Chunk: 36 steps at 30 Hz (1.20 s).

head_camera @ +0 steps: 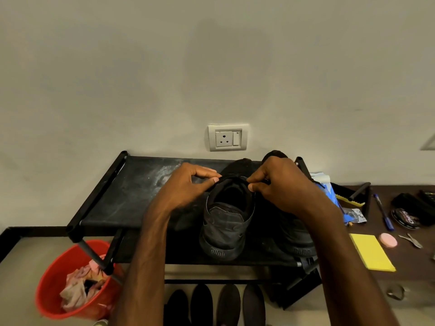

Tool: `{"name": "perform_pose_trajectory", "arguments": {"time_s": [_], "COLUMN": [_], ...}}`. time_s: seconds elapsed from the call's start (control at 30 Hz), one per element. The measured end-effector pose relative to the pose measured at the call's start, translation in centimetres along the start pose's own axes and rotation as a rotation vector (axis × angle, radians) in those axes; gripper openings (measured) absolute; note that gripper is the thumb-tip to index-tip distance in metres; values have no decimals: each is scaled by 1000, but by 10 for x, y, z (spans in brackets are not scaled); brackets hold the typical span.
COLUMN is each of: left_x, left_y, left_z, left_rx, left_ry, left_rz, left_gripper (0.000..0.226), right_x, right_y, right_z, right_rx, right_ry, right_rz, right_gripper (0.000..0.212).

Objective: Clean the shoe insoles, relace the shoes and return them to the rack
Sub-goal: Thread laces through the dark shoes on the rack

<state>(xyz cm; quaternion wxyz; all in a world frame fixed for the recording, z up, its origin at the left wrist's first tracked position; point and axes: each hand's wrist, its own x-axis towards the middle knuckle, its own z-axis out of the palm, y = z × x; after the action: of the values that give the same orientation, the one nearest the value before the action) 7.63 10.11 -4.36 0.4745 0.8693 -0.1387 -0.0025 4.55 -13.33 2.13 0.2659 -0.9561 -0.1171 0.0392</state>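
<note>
Two black sneakers stand heel-toward-me on the top shelf of the black shoe rack (131, 184). The left shoe (226, 229) is in the middle; the right shoe (296, 238) is partly hidden behind my right forearm. My left hand (186, 187) pinches the black lace at the left side of the middle shoe's collar. On the other side of the collar my right hand (277, 184) pinches the lace too. The lace itself is barely visible against the black shoe.
A red bucket (58, 278) with crumpled cloths sits on the floor at left. Dark shoes (214, 304) line the floor under the rack. To the right lie a yellow cloth (369, 252), pink soap (388, 240), blue pen (383, 212), polish tin (406, 218) and brush (348, 196).
</note>
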Motion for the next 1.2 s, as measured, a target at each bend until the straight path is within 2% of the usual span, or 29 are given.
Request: {"name": "perform_pose_trajectory", "arguments": {"time_s": [0.13,0.23,0.37,0.53,0.77,0.87,0.93,1.03,1.1,1.2], "left_x": [0,-1,0,1,-1,-1,-1,-3,-5,-17], "left_y": [6,21,38,37,25,25,27,33,38,51], "left_z": [-7,-9,-1,10,0,0,2,5,9,17], "left_rx": [-42,-91,-38,38,125,144,188,214,263,329], "left_ry": [118,196,183,40,-15,-4,28,154,251,357], "left_rz": [-20,50,113,158,92,65,42,2,19,86], "left_gripper": [20,23,23,18,19,19,22,34,43,41], "right_x": [-5,-7,-8,-5,2,-1,-4,-2,-6,-21], "right_y": [9,14,17,13,1,-2,-6,-7,-5,9], "right_z": [-8,-19,-19,-4,7,10,12,14,10,1], "right_rx": [54,158,198,52,-150,-307,-381,-360,-263,-41], "right_ry": [12,141,242,95,-24,-38,-20,25,74,298], "right_rz": [-56,-56,-30,-27,62,48,69,77,95,95], "right_gripper": [14,17,19,23,18,27,34,29,23,8]}}
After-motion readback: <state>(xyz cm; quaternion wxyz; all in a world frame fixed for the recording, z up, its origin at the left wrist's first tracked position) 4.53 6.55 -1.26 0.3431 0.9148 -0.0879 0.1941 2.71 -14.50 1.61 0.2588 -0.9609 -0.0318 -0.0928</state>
